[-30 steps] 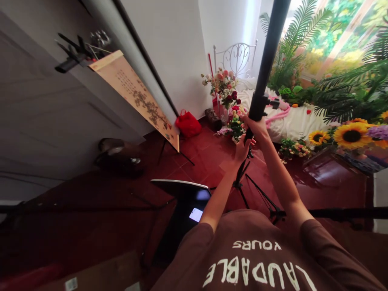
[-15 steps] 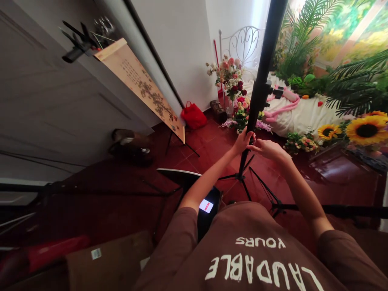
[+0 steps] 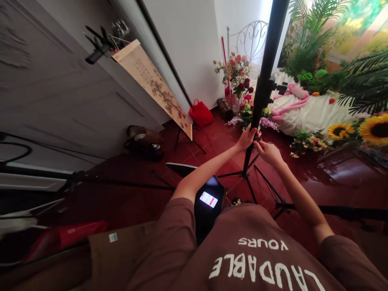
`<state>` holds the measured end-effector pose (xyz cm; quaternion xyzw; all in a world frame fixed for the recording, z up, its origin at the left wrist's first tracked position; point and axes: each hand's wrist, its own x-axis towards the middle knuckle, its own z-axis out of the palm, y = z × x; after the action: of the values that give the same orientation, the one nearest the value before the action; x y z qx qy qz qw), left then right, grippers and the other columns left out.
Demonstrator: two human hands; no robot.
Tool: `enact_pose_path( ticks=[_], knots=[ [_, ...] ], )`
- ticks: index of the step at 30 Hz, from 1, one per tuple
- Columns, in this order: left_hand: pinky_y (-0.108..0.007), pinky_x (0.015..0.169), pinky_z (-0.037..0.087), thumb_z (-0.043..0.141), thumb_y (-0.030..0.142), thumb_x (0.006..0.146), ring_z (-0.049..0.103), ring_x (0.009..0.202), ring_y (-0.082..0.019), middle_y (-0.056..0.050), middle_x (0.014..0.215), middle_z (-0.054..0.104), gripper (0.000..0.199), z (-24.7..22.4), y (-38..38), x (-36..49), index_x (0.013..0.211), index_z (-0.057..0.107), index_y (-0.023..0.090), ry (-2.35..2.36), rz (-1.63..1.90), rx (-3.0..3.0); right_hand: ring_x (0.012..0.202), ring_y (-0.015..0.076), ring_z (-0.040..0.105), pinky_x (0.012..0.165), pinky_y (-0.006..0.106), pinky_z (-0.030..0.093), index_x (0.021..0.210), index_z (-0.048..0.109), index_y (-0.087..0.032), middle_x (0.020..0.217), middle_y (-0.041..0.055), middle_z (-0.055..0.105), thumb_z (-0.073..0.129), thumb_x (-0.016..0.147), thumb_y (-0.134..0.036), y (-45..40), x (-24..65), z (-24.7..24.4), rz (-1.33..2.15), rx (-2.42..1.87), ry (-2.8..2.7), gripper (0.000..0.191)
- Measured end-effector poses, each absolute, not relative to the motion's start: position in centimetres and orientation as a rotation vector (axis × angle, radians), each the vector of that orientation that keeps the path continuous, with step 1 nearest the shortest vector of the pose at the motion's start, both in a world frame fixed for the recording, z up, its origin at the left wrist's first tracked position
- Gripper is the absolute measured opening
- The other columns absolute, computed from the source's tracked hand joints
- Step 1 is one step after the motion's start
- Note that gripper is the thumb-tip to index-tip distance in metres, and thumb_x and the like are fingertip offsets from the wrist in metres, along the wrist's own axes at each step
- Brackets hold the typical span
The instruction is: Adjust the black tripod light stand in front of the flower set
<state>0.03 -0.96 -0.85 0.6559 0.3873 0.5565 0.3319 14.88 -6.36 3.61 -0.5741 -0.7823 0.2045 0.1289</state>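
Left hand (image 3: pixel 247 138) grips the light-stand pole (image 3: pixel 263 93); right hand (image 3: pixel 268 151) pinches, seemingly, its lower clamp, which needs loosening next.

Around the black stand pole (image 3: pixel 266 76), open red floor (image 3: pixel 218 137) lies at nine o'clock. Flower bunches (image 3: pixel 242 93) crowd twelve o'clock, tripod legs (image 3: pixel 263 190) splay at six, and a lit phone (image 3: pixel 208 199) sits at seven.
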Motion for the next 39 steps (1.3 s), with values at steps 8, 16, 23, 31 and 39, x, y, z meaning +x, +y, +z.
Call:
enact_pose_path(
  ticks=[8, 16, 23, 31, 39],
  knots=[
    [-0.026, 0.064, 0.046, 0.031, 0.070, 0.088, 0.055, 0.063, -0.010, -0.001, 0.072, 0.060, 0.054, -0.9, -1.3, 0.3, 0.085, 0.052, 0.020, 1.026, 1.482, 1.651, 0.037, 0.0072, 0.033, 0.035, 0.019, 0.026, 0.067, 0.051, -0.020, 0.048, -0.0026, 0.049, 0.031, 0.097, -0.049, -6.8, 12.4, -0.2, 1.897, -1.046, -0.951, 0.046],
    [-0.028, 0.067, 0.046, 0.031, 0.071, 0.088, 0.055, 0.063, -0.012, -0.002, 0.073, 0.060, 0.055, -1.1, -1.3, 0.4, 0.083, 0.052, 0.020, 1.069, 1.495, 1.645, 0.036, 0.0071, 0.035, 0.033, 0.018, 0.025, 0.068, 0.045, -0.022, 0.050, -0.0046, 0.048, 0.041, 0.092, -0.056, -7.1, 12.4, -1.0, 1.913, -0.951, -0.954, 0.043],
    [-0.028, 0.063, 0.046, 0.031, 0.071, 0.087, 0.054, 0.060, -0.012, -0.002, 0.071, 0.059, 0.056, -1.0, -1.4, 0.5, 0.080, 0.053, 0.020, 1.077, 1.526, 1.640, 0.068, 0.0175, 0.064, 0.061, 0.024, 0.039, 0.076, 0.057, -0.019, 0.074, 0.0063, 0.069, 0.038, 0.095, -0.059, -7.4, 14.9, 1.5, 0.741, -1.528, -2.045, 0.047],
    [-0.027, 0.065, 0.047, 0.033, 0.072, 0.086, 0.055, 0.065, -0.012, -0.003, 0.073, 0.060, 0.056, -1.0, -1.5, 0.8, 0.079, 0.054, 0.020, 1.092, 1.533, 1.581, 0.072, 0.0182, 0.068, 0.067, 0.023, 0.041, 0.071, 0.065, -0.017, 0.070, 0.0092, 0.071, 0.034, 0.101, -0.040, -6.6, 13.8, 2.3, 0.547, -1.660, -2.255, 0.049],
    [-0.034, 0.090, 0.049, 0.035, 0.062, 0.092, 0.063, 0.095, -0.017, -0.008, 0.102, 0.066, 0.050, -4.4, -4.2, 3.1, 0.103, 0.059, 0.020, 1.323, 1.728, 1.228, 0.057, 0.0148, 0.063, 0.064, 0.024, 0.049, 0.062, 0.062, -0.018, 0.059, 0.0042, 0.066, 0.026, 0.095, -0.064, -6.8, 14.0, -0.4, 1.173, -1.380, -1.717, 0.067]
  ],
)
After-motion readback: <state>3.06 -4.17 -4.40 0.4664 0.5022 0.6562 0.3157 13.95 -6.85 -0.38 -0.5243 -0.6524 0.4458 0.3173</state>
